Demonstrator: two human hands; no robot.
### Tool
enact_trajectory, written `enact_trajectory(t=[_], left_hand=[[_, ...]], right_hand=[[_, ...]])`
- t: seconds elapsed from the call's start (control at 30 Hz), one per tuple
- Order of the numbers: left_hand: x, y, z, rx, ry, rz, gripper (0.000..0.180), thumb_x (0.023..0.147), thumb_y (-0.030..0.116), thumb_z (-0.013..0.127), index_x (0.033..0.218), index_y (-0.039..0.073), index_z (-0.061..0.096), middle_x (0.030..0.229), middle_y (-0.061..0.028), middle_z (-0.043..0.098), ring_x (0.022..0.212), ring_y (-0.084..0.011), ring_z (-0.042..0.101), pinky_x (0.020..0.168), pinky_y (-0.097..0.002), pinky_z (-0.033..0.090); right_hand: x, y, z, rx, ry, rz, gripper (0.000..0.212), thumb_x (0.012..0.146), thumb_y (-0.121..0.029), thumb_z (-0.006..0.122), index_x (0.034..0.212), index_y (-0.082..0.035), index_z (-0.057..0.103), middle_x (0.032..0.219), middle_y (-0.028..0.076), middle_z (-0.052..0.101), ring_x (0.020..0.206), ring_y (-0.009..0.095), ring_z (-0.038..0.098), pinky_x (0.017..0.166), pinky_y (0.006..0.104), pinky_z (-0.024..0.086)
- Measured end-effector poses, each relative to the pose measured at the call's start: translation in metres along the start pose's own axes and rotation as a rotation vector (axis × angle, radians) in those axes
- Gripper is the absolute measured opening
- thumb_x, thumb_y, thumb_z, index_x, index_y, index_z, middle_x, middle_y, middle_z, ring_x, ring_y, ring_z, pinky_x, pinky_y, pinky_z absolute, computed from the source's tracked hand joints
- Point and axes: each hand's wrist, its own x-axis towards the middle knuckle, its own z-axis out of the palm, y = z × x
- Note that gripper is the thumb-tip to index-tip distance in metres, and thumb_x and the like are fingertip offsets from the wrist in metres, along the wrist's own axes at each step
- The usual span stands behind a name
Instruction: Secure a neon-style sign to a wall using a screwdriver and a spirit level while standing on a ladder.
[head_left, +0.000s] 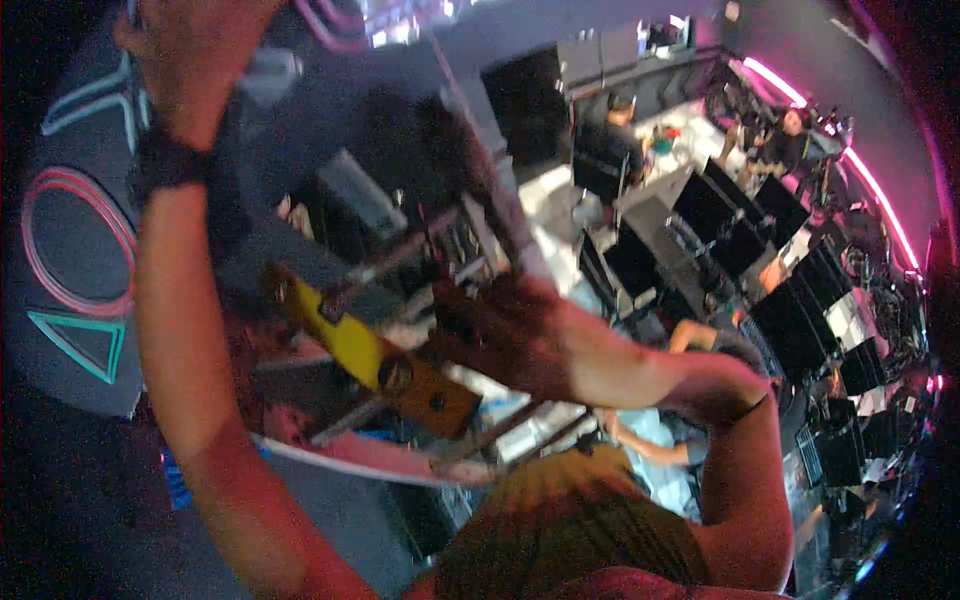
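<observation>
The picture is badly blurred. My left hand (190,40) is raised to the top left edge, its forearm running up the left side with a dark band (165,160) on the wrist. A grey blurred thing (270,75) lies right beside it. My right hand (500,330) reaches in from the lower right with the elbow bent. Its fingers lie against dark metal rods (400,255) of a frame. Just left of that hand, a yellow and orange bar (375,355) with round holes slants down across the rods. Whether either hand grips anything is hidden by blur.
A dark wall panel with outlined circle (75,240) and triangle (85,340) shapes fills the left. Rows of dark monitors (790,310) on desks run down the right, under a pink light strip (880,200). Two people (615,135) sit at the far desks. Yellow-green cloth (570,520) lies at the bottom.
</observation>
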Motion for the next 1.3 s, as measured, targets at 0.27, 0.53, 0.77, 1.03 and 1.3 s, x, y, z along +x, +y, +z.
enact_trajectory(t=[0.27, 0.53, 0.77, 1.03, 1.3], left_hand=[[0.002, 0.020, 0.014, -0.157, 0.110, -0.006, 0.083, 0.080, 0.069, 0.073, 0.154, 0.041, 0.045, 0.156, -0.0016, 0.041, 0.145, -0.0394, 0.036, 0.109, -0.0724, 0.029], [-0.004, 0.009, 0.010, -0.136, 0.035, -0.028, 0.084, 0.079, 0.068, 0.073, 0.154, 0.042, 0.045, 0.155, -0.0025, 0.040, 0.146, -0.0395, 0.034, 0.109, -0.0726, 0.031], [0.002, 0.021, 0.010, -0.177, 0.043, -0.044, 0.085, 0.078, 0.067, 0.075, 0.153, 0.043, 0.044, 0.156, -0.0017, 0.040, 0.148, -0.0388, 0.032, 0.110, -0.0729, 0.029], [0.006, 0.021, 0.007, -0.198, 0.045, -0.052, 0.086, 0.078, 0.069, 0.074, 0.154, 0.044, 0.043, 0.157, -0.0025, 0.040, 0.148, -0.0392, 0.031, 0.112, -0.0722, 0.027], [0.003, 0.018, 0.007, -0.172, 0.024, -0.047, 0.086, 0.079, 0.070, 0.073, 0.155, 0.044, 0.042, 0.159, -0.0030, 0.039, 0.149, -0.0392, 0.031, 0.112, -0.0716, 0.027]], right_hand=[[-0.034, 0.004, -0.044, -0.217, 0.187, -0.083, 0.030, 0.085, -0.009, 0.067, 0.112, 0.004, 0.063, 0.125, 0.023, 0.062, 0.103, 0.035, 0.066, 0.084, 0.0459, 0.057], [-0.073, -0.008, -0.150, 0.084, 1.091, 0.163, 0.030, 0.085, -0.033, 0.078, 0.086, -0.010, 0.060, 0.120, 0.018, 0.063, 0.097, 0.030, 0.064, 0.087, 0.0456, 0.056], [0.004, 0.063, -0.334, -0.468, 1.252, -0.033, 0.041, 0.097, 0.008, 0.062, 0.135, -0.004, 0.051, 0.124, 0.013, 0.067, 0.110, 0.024, 0.067, 0.099, 0.0392, 0.054], [0.087, 0.169, -0.435, -0.408, 0.902, -0.426, 0.067, 0.102, 0.006, 0.058, 0.158, -0.009, 0.025, 0.151, 0.010, 0.043, 0.138, 0.022, 0.045, 0.113, 0.0384, 0.043], [0.108, 0.205, -0.452, -0.018, 0.819, -0.401, 0.064, 0.102, 0.008, 0.055, 0.157, -0.007, 0.025, 0.147, 0.010, 0.046, 0.137, 0.021, 0.046, 0.114, 0.0370, 0.042]])
